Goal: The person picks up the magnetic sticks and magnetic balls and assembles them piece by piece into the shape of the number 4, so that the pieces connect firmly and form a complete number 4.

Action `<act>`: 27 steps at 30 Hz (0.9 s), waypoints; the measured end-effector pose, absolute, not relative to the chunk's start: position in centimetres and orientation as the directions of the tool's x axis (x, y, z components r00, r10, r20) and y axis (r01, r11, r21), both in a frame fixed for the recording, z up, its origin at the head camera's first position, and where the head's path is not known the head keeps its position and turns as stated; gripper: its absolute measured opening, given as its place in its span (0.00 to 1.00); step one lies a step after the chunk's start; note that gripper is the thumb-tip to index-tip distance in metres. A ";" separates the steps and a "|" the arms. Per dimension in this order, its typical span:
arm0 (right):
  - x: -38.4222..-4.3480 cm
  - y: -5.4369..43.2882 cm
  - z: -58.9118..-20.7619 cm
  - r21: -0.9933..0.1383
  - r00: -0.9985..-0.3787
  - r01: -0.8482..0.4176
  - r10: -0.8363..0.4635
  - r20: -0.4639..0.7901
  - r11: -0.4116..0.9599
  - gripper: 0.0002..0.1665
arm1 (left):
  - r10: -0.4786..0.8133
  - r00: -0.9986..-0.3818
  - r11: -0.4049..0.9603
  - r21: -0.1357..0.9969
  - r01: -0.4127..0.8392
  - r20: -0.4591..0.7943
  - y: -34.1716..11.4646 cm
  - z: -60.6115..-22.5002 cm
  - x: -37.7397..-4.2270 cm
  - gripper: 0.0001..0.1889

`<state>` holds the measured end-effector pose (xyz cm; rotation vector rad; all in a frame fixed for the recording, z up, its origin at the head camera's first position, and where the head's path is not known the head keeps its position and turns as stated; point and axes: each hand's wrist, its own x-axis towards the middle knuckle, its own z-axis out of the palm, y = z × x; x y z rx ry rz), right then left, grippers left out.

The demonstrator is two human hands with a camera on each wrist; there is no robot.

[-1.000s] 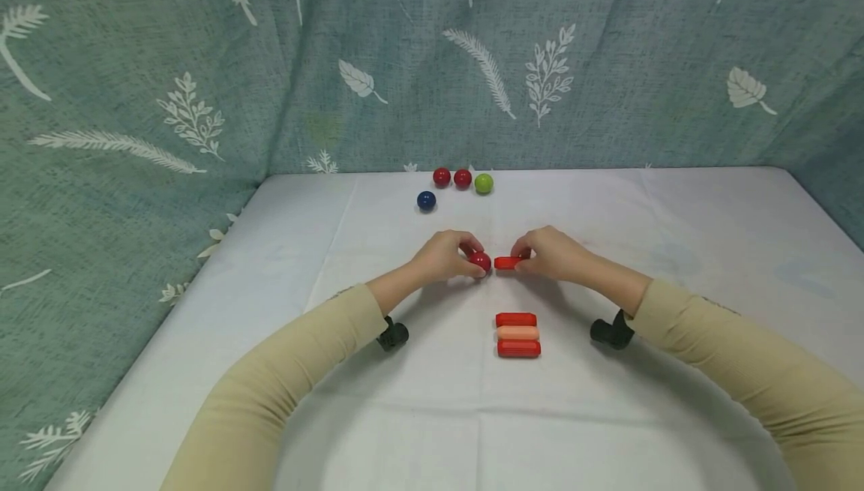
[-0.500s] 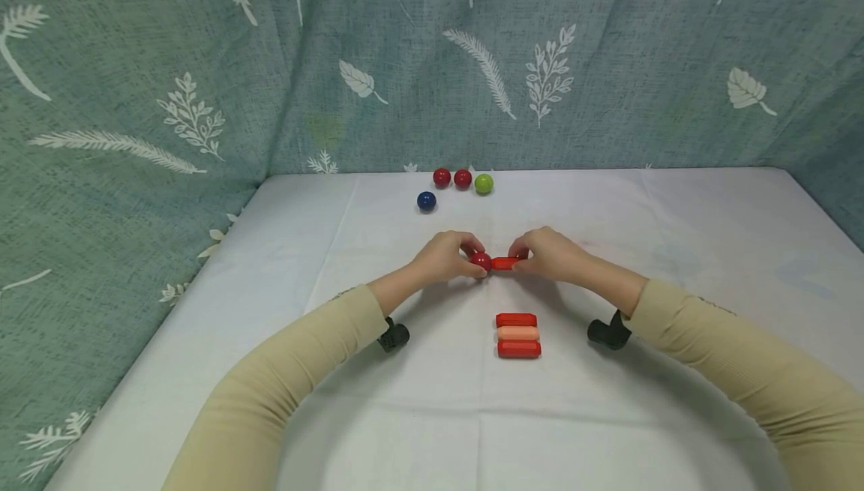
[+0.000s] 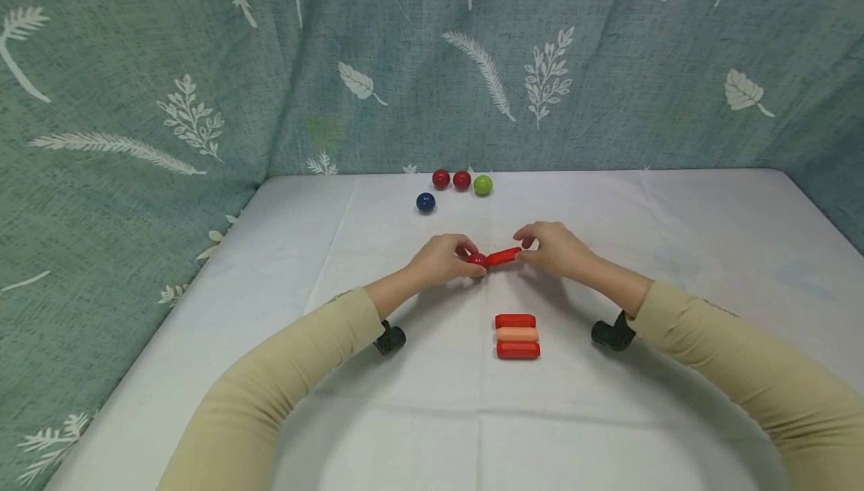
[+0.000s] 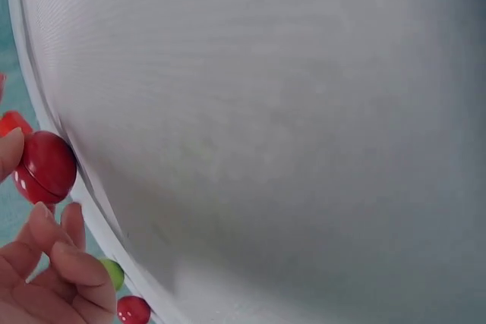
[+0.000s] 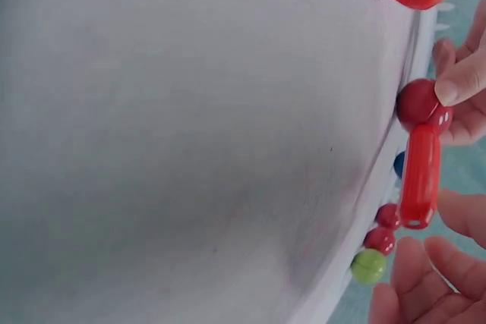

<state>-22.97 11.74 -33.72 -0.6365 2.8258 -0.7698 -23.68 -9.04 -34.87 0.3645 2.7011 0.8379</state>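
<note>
My left hand pinches a red ball between thumb and fingertips, just over the white cloth. A short red rod meets the ball's right side end to end, its far end tilted up and away. In the right wrist view the rod runs down from the ball, a round hole showing in its free end. My right hand is at that free end, fingers spread apart and the thumb tip close beside the rod. The left wrist view shows a seam line across the ball.
Nearer me lie two red rods with a peach-coloured rod between them, side by side. At the back stand two red balls, a green ball and a blue ball. A patterned curtain hangs behind the table.
The rod has moved left to meet the ball, then tilted with its right end up. My right fingers have spread off the rod. The left hand keeps its pinch on the ball.
</note>
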 end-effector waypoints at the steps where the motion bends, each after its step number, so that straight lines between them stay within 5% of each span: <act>1: -23.0 11.9 -33.7 -0.519 -0.905 -0.355 -0.424 -0.017 0.778 0.20 | 0.310 -0.929 0.804 0.576 0.144 -0.201 -9.1 -34.9 -23.7 0.17; 11: -22.6 11.8 -34.2 -0.565 -0.897 -0.346 -0.441 -0.036 0.749 0.17 | 0.235 -0.939 0.811 0.583 0.046 -0.252 -9.0 -34.7 -23.0 0.18; 27: -21.7 10.6 -34.3 -0.620 -0.850 -0.375 -0.522 -0.067 0.690 0.15 | 0.283 -0.920 0.807 0.585 0.075 -0.271 -8.3 -34.6 -22.2 0.19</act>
